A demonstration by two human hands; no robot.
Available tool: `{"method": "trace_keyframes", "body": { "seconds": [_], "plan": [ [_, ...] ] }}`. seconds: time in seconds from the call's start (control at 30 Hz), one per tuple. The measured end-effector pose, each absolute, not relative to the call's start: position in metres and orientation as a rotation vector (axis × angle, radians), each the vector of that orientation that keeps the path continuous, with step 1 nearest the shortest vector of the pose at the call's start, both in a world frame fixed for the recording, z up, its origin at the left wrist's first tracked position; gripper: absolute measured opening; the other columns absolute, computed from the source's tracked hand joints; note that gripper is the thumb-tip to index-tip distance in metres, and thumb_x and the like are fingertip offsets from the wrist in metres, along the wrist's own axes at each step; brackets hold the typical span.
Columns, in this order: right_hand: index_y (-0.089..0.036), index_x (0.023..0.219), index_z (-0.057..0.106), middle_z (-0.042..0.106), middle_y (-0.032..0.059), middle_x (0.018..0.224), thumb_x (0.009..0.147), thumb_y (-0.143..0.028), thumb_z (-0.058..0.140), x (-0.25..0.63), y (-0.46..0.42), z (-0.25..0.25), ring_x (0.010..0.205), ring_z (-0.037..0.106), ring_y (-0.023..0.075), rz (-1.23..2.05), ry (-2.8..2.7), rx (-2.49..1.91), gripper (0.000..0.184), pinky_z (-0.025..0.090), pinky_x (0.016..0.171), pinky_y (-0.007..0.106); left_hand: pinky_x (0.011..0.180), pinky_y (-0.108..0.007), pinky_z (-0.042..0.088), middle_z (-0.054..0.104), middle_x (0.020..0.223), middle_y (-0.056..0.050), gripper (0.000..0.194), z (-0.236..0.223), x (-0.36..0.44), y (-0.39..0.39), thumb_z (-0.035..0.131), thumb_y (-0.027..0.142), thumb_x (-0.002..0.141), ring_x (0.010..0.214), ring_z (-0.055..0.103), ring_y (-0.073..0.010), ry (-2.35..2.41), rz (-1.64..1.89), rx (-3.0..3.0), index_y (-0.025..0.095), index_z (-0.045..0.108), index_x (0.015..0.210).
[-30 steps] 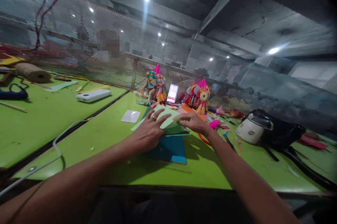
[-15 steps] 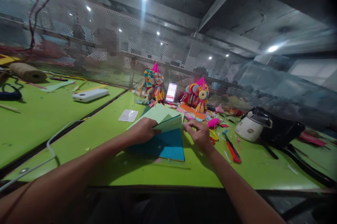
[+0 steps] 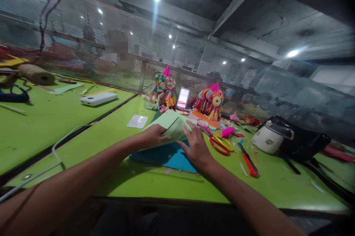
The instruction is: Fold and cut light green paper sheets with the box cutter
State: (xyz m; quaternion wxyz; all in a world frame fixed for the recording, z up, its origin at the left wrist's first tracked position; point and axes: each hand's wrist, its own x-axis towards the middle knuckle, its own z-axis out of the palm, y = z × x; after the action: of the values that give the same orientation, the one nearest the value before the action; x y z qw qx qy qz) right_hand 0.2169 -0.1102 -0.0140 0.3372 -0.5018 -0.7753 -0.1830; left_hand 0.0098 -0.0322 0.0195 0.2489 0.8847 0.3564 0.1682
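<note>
My left hand (image 3: 155, 135) grips the near left edge of a light green paper (image 3: 173, 122), thumb on top. The sheet is partly folded over and tilted above a blue sheet (image 3: 166, 156) on the green table (image 3: 116, 180). With its fingers spread, my right hand (image 3: 196, 145) rests against the right part of the green paper, thumb apart. Part of the blue sheet is hidden by my hands and the paper. Just right of that hand lie scissors (image 3: 221, 144) with red and yellow handles, then a red cutter knife (image 3: 251, 164).
Two colourful tasselled paper ornaments (image 3: 165, 87) (image 3: 211, 99) stand at the back around a lit phone (image 3: 183, 98). Scraps and pink yarn (image 3: 227, 132) lie before them. Rightward are a white pot-shaped container (image 3: 267, 138) and black bag (image 3: 302, 142); leftward, a white power bank (image 3: 99, 98) and cable (image 3: 57, 153).
My right hand has moved left onto the green paper, and its fingers have spread from a pinch. The paper's raised fold has lowered. The scissors now show more fully.
</note>
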Motion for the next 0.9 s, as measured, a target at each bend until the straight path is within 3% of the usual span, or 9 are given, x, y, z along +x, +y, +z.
{"method": "trace_keyframes", "body": {
  "seconds": [0.17,0.4,0.6,0.77,0.9],
  "plan": [
    [-0.013,0.132,0.049,0.04,0.0198,0.143,0.091,-0.038,0.054,0.21,-0.103,-0.026,0.131,0.033,0.0332,-0.505,-2.071,-1.33,0.049,0.036,0.103,0.058,0.051,-0.025,0.026,0.042,0.059,0.003,0.047,0.011,0.01,-0.026,0.052,0.059,0.07,0.058,0.035,-0.013,0.918,0.49,2.322,0.013,0.058,0.068],
    [-0.017,0.12,0.058,0.054,0.0152,0.13,0.092,-0.023,0.051,0.214,-0.104,-0.026,0.123,0.042,0.0295,-0.493,-2.072,-1.198,0.029,0.04,0.101,0.055,0.054,-0.024,0.03,0.048,0.063,0.002,0.049,0.007,0.011,-0.024,0.056,0.059,0.067,0.061,0.038,-0.0138,0.828,0.453,2.208,0.012,0.064,0.076],
    [-0.023,0.12,0.06,0.059,0.011,0.124,0.09,-0.01,0.045,0.212,-0.106,-0.024,0.116,0.048,0.0266,-0.426,-2.097,-1.07,0.036,0.045,0.097,0.052,0.058,-0.024,0.034,0.053,0.066,0.002,0.05,0.008,0.008,-0.021,0.062,0.061,0.067,0.062,0.041,-0.0142,0.806,0.425,2.079,0.014,0.066,0.082],
    [-0.024,0.121,0.061,0.059,0.0107,0.123,0.09,-0.009,0.045,0.214,-0.107,-0.026,0.115,0.05,0.0258,-0.402,-2.099,-1.056,0.038,0.047,0.096,0.049,0.057,-0.026,0.031,0.044,0.06,0.002,0.052,0.007,0.008,-0.022,0.051,0.066,0.075,0.061,0.035,-0.0142,0.767,0.512,2.114,0.016,0.055,0.064],
    [-0.023,0.122,0.06,0.059,0.0113,0.124,0.089,-0.007,0.044,0.214,-0.108,-0.027,0.117,0.05,0.0256,-0.394,-2.127,-1.048,0.04,0.046,0.098,0.049,0.06,-0.027,0.033,0.044,0.063,0.001,0.048,0.008,0.008,-0.028,0.043,0.062,0.081,0.064,0.036,-0.0149,0.699,0.574,2.037,0.017,0.05,0.064]
  ]
}}
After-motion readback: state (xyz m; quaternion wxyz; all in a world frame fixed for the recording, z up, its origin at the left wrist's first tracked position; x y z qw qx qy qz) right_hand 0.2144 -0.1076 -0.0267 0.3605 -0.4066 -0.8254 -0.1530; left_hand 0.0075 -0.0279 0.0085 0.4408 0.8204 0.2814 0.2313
